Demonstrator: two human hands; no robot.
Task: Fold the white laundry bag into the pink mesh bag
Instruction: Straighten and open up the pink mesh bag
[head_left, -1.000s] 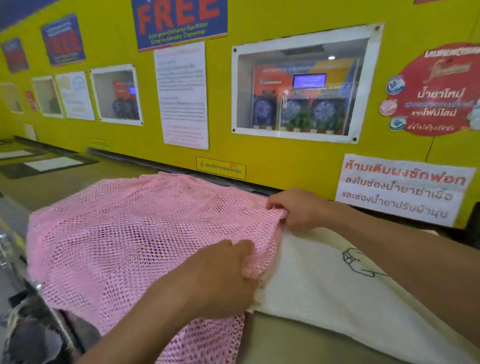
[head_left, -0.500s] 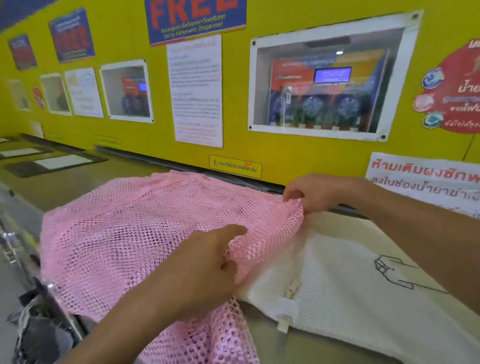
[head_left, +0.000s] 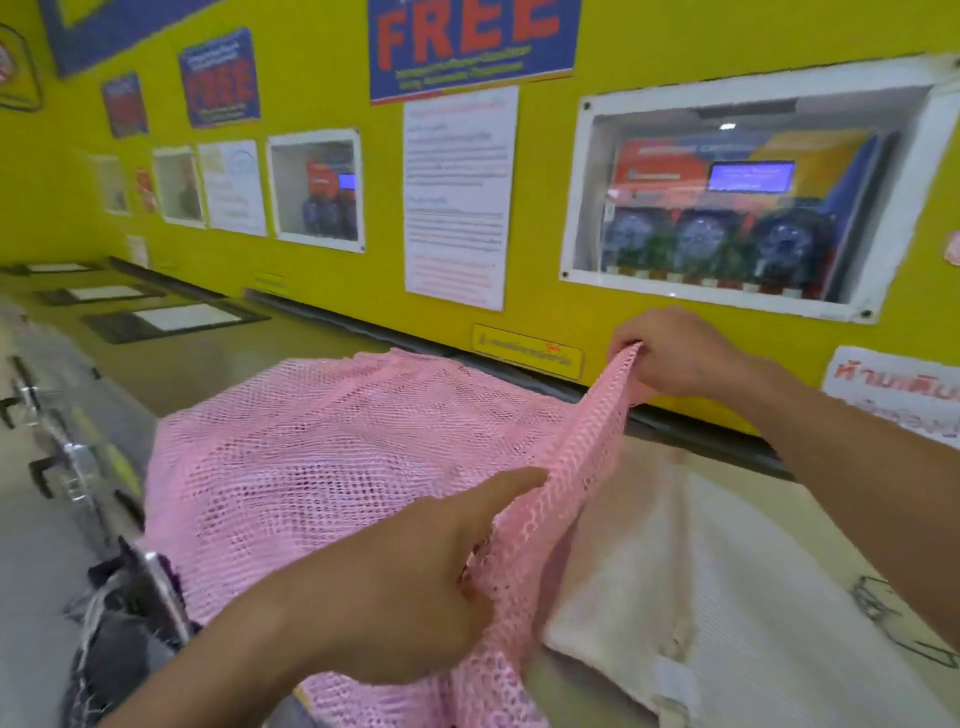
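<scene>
The pink mesh bag (head_left: 322, 467) lies spread over the counter, its right edge lifted into a taut ridge. My left hand (head_left: 405, 587) pinches the near part of that edge. My right hand (head_left: 675, 353) grips the far end of the same edge, raised off the counter near the yellow wall. The white laundry bag (head_left: 727, 597) lies flat to the right, beside and partly under the lifted pink edge. A black line drawing shows on its right part, and a small white tab sits at its near corner.
A yellow wall (head_left: 337, 291) with posters and a framed dispenser window (head_left: 727, 208) stands right behind the counter (head_left: 223, 364). Metal handles and dark cloth (head_left: 119, 613) sit at the lower left, below the counter's edge.
Both hands have lifted the pink bag's right edge higher and pulled it taut. More of the white bag shows beneath it. The camera has swung slightly left.
</scene>
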